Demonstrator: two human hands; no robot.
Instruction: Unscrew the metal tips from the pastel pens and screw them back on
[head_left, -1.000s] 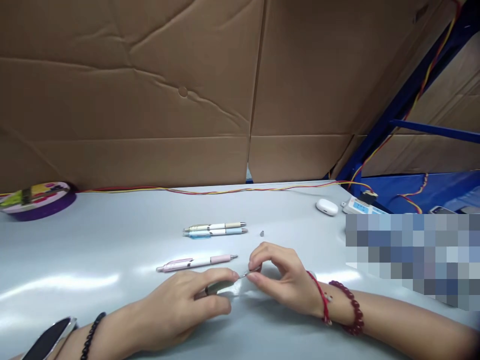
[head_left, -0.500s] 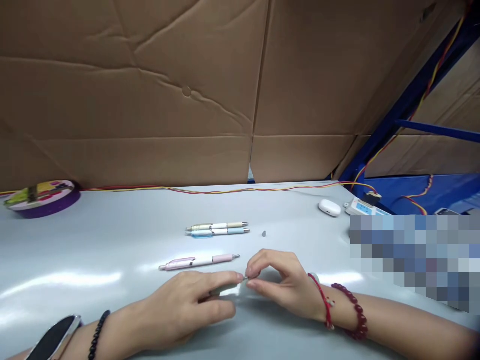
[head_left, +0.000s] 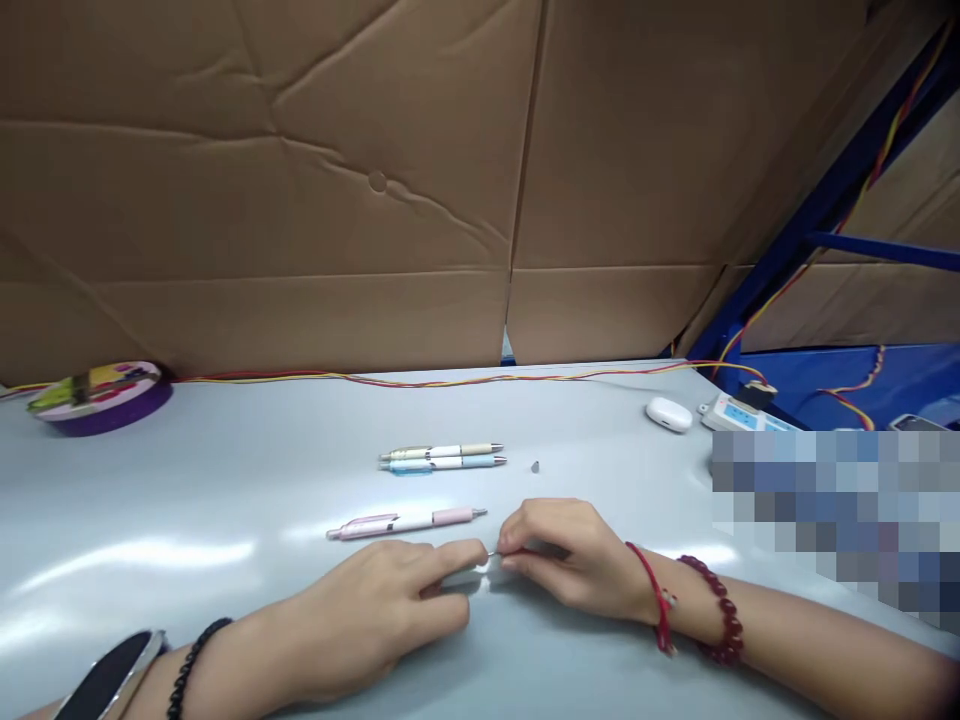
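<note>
Resting on the grey table [head_left: 225, 480], the left hand [head_left: 375, 610] gripped a pen [head_left: 459, 575] lying left to right — tip toward the right hand [head_left: 570, 560], whose fingertips [head_left: 508, 548] pinched that thin metal end, near the pink pen [head_left: 405, 522].

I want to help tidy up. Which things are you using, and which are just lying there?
In use:
left hand and right hand, together on a mostly hidden pen part

Lying about:
pink pen
two pens
small tip
white case
purple tin
wires
</note>
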